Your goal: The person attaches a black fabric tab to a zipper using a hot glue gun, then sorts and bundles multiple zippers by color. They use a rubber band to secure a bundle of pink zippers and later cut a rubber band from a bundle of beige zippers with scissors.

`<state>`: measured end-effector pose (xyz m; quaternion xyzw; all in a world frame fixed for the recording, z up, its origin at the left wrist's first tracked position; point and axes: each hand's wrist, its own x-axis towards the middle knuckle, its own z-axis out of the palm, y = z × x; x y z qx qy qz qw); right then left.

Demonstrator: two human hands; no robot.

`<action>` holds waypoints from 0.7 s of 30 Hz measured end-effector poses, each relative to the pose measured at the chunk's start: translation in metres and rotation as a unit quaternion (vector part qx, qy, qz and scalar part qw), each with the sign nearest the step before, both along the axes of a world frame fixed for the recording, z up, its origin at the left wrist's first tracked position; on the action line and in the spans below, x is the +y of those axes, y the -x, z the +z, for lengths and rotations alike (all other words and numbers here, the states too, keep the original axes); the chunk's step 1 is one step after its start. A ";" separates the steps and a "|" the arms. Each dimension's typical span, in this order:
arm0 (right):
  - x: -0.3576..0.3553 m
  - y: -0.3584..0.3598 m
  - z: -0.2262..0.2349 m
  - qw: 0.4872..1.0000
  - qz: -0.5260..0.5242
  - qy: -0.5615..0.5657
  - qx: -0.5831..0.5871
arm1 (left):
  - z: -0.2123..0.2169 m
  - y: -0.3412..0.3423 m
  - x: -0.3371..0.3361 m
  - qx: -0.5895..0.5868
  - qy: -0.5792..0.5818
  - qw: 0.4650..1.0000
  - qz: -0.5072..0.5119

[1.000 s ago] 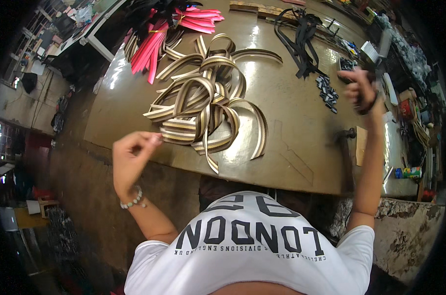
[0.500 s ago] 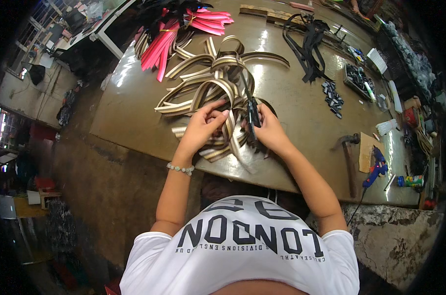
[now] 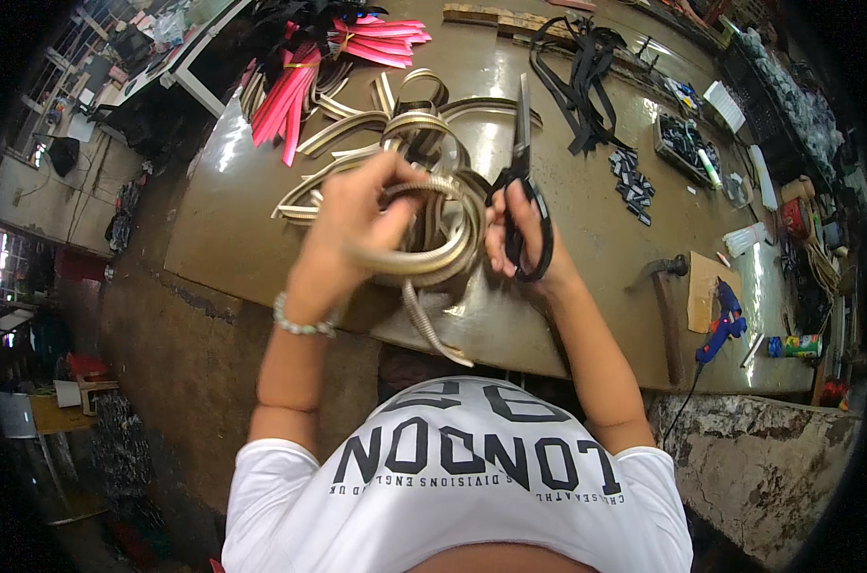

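Observation:
My left hand [image 3: 352, 215], blurred by motion, is closed round a strip of striped, ribbed tan-and-white strap [image 3: 450, 250]. The strap bends in a loop to its right, and a loose tail [image 3: 422, 323] hangs toward the table's near edge. My right hand [image 3: 527, 239] grips the black handles of a pair of scissors [image 3: 521, 158]. Their long blades point away from me and look closed together. Beyond my hands, more loops of the striped strap [image 3: 416, 122] lie in a loose heap, partly hidden by the left hand.
Pink strap bundles [image 3: 288, 105] lie at the far left of the brown table [image 3: 567, 325]. Black straps [image 3: 577, 86] and small black pieces [image 3: 631, 186] lie to the far right. A hammer [image 3: 667, 325], a blue glue gun [image 3: 725, 320] and a can [image 3: 794, 346] sit at the right.
My left hand has lifted the strap into a loop nearer to me, moving left. The scissors have moved right, away from the heap, and their blades now show in full.

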<state>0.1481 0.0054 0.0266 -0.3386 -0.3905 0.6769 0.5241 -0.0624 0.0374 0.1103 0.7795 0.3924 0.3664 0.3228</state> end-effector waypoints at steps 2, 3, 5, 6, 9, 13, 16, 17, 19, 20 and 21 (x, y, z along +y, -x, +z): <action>0.002 -0.011 0.003 0.997 -0.074 0.014 0.013 | 0.030 -0.004 0.011 -0.036 -0.021 0.998 -0.046; 0.002 -0.017 0.004 0.995 -0.095 0.006 0.026 | 0.043 -0.009 0.017 -0.085 -0.001 0.994 -0.066; 0.005 -0.031 0.010 0.993 -0.098 -0.037 0.051 | 0.067 -0.023 0.032 -0.113 0.010 0.983 -0.142; 0.006 -0.036 0.012 0.988 -0.133 -0.041 0.063 | 0.077 -0.034 0.042 -0.075 -0.026 0.980 -0.183; 0.008 -0.055 0.019 0.977 -0.208 -0.032 0.028 | 0.097 -0.060 0.069 -0.134 0.032 0.963 -0.232; 0.003 -0.078 0.022 0.941 -0.336 -0.050 0.010 | 0.090 -0.036 0.105 -0.295 -0.058 0.950 -0.086; 0.002 -0.094 0.024 0.945 -0.299 -0.107 0.080 | 0.018 -0.014 0.115 -0.357 0.031 0.931 0.074; 0.002 -0.098 0.024 0.941 -0.300 -0.124 0.094 | -0.007 -0.003 0.112 -0.354 0.117 0.922 0.103; -0.001 -0.103 0.026 0.940 -0.292 -0.143 0.100 | -0.060 0.018 0.093 -0.235 0.328 0.894 0.196; -0.002 -0.103 0.027 0.941 -0.277 -0.154 0.118 | -0.083 0.024 0.082 -0.231 0.399 0.861 0.217; -0.004 -0.100 0.029 0.941 -0.259 -0.169 0.137 | -0.101 0.027 0.071 -0.302 0.444 0.826 0.172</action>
